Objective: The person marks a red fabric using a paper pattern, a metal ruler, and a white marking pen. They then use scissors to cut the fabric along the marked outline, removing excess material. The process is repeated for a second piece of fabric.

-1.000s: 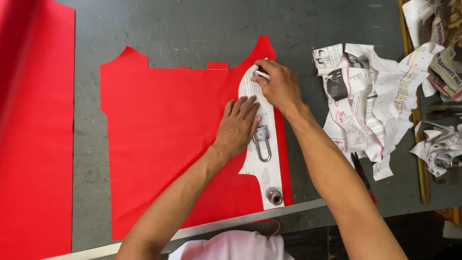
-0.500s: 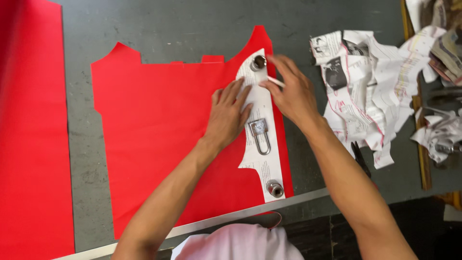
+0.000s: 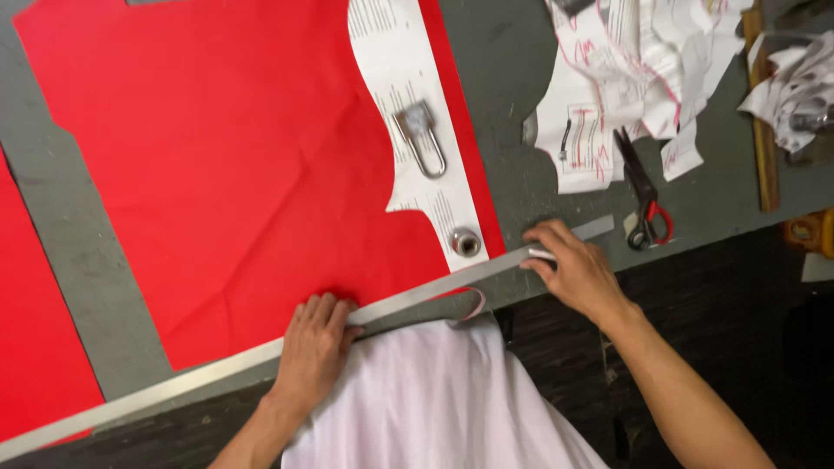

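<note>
Left hand (image 3: 314, 347) sat at about 7 o'clock in frame, palm down, fingers together and extended toward 12 o'clock, fingertips flat. Left forearm ran in from the bottom edge, angled toward 1 o'clock, wrist straight. Right hand (image 3: 575, 271) sat at about 4 o'clock, palm down, fingers curled and pointing toward 10 o'clock, thumb tucked beside them. Right forearm came in from the 5 o'clock corner, bare, wrist slightly bent. Hands well apart.
</note>
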`<state>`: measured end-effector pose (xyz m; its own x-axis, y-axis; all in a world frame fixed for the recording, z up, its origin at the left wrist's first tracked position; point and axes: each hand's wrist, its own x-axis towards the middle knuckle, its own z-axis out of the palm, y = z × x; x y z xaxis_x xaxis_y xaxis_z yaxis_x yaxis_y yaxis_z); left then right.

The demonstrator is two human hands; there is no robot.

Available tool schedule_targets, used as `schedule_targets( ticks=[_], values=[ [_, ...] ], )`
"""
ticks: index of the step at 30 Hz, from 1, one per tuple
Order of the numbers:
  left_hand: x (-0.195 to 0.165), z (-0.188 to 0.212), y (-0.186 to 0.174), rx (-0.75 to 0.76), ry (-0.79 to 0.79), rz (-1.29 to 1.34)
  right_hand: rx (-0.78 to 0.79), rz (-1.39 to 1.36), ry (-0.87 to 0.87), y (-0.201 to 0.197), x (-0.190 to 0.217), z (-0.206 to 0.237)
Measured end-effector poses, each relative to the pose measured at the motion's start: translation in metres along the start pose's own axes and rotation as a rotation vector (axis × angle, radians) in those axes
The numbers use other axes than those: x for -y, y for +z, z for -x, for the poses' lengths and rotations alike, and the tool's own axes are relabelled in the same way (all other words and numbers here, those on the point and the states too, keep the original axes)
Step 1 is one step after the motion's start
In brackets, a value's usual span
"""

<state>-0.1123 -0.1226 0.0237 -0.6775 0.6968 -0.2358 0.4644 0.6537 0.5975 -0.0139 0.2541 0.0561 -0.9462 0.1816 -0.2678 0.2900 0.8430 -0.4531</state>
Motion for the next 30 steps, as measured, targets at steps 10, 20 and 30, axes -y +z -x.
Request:
schedule_targets(
  ticks=[10, 20, 30],
  values=[
    [-0.052, 0.009, -0.035, 0.144, 0.064, 0.033, 0.177, 0.212, -0.038, -0.031, -0.005, 0.029],
    [-0.099, -0.121, -0.122, -0.471, 0.622, -0.120, -0.538, -0.402, 0.075, 0.019, -0.037, 0.099],
    [0.004, -0.322, -0.140, -0.735, 0.246, 0.045, -0.716, -0.676, 0.531, 0.132, -0.032, 0.121]
  ],
)
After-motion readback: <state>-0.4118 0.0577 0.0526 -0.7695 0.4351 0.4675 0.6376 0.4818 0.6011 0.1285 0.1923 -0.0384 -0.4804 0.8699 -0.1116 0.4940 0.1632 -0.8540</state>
